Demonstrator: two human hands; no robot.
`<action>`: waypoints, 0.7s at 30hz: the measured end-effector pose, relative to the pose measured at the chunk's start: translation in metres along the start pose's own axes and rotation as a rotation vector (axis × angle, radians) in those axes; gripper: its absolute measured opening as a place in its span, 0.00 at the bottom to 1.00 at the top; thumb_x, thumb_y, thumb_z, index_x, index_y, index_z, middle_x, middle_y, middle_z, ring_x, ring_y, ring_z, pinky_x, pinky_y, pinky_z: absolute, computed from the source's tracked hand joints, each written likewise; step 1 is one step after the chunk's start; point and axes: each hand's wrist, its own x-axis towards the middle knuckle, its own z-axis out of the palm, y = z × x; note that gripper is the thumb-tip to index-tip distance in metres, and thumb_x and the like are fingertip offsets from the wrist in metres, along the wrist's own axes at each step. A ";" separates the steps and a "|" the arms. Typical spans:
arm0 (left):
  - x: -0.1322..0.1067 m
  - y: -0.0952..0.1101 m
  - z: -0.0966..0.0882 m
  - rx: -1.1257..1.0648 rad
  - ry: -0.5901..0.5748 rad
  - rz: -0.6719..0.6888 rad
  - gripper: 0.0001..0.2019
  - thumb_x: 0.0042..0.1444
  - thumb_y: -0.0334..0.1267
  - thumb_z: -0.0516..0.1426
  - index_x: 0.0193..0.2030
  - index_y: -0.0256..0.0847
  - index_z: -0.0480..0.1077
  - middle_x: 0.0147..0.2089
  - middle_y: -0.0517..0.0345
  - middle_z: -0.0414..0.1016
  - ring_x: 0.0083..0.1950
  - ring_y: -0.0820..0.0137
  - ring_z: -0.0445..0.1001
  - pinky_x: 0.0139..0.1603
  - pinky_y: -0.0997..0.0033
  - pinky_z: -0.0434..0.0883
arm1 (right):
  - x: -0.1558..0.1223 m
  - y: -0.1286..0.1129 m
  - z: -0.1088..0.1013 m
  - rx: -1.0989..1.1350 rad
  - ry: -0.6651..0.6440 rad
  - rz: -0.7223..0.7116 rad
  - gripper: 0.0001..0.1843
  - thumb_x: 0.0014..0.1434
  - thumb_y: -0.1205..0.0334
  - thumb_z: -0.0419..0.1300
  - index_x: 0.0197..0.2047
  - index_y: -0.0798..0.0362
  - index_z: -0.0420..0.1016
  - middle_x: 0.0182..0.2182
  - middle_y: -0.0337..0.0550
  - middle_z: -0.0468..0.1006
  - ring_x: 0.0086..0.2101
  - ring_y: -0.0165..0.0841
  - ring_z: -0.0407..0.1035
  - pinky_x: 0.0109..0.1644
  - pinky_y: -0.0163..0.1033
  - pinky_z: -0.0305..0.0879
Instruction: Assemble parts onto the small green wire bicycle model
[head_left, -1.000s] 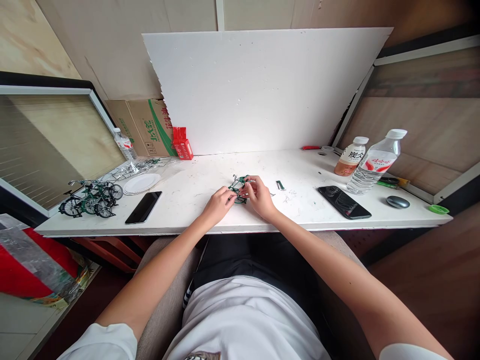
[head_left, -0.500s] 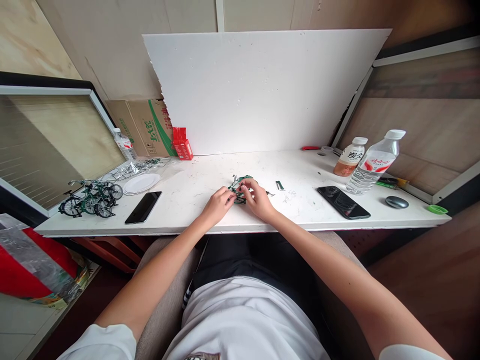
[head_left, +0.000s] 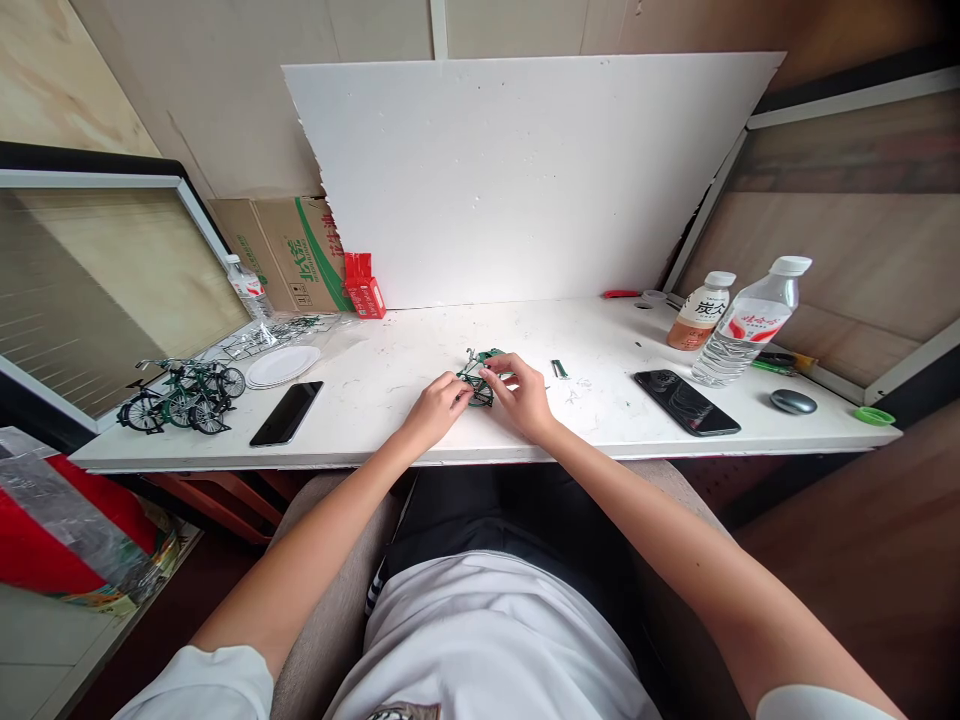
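Between my hands a small green and black model bicycle [head_left: 478,388] stands near the front edge of the white table. My left hand [head_left: 441,408] pinches it low on its left side with thumb and fingertips. From the other side my right hand [head_left: 523,398] grips the upper part between thumb and forefinger, partly covering it. Behind my right fingers shows a green piece [head_left: 490,355]; whether it belongs to the bicycle I cannot tell. A small green flat part [head_left: 559,369] lies to the right of my right hand.
Several assembled model bicycles [head_left: 184,395] cluster at the left, near white plates [head_left: 283,367] and a phone [head_left: 286,413]. On the right are another phone [head_left: 686,403], a water bottle [head_left: 750,325], a brown drink bottle [head_left: 701,312] and a mouse [head_left: 793,401]. A white board [head_left: 525,180] stands behind.
My right hand has shifted slightly right and its fingers have spread a little, so more of the bicycle's wheel shows. My left hand stays almost where it was.
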 end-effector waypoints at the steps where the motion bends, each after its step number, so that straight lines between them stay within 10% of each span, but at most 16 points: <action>1: 0.000 0.000 0.000 0.003 -0.002 0.002 0.08 0.72 0.34 0.57 0.47 0.40 0.79 0.46 0.51 0.77 0.38 0.70 0.77 0.46 0.67 0.76 | 0.001 0.001 0.000 0.002 0.008 0.003 0.20 0.71 0.38 0.62 0.50 0.46 0.80 0.48 0.48 0.85 0.44 0.42 0.80 0.46 0.49 0.81; 21: 0.001 0.002 -0.001 0.012 -0.019 -0.001 0.08 0.70 0.32 0.57 0.45 0.41 0.79 0.46 0.52 0.76 0.40 0.68 0.77 0.46 0.66 0.77 | -0.002 -0.003 0.002 0.028 -0.171 -0.071 0.20 0.77 0.44 0.52 0.61 0.41 0.78 0.50 0.48 0.85 0.49 0.46 0.81 0.51 0.54 0.80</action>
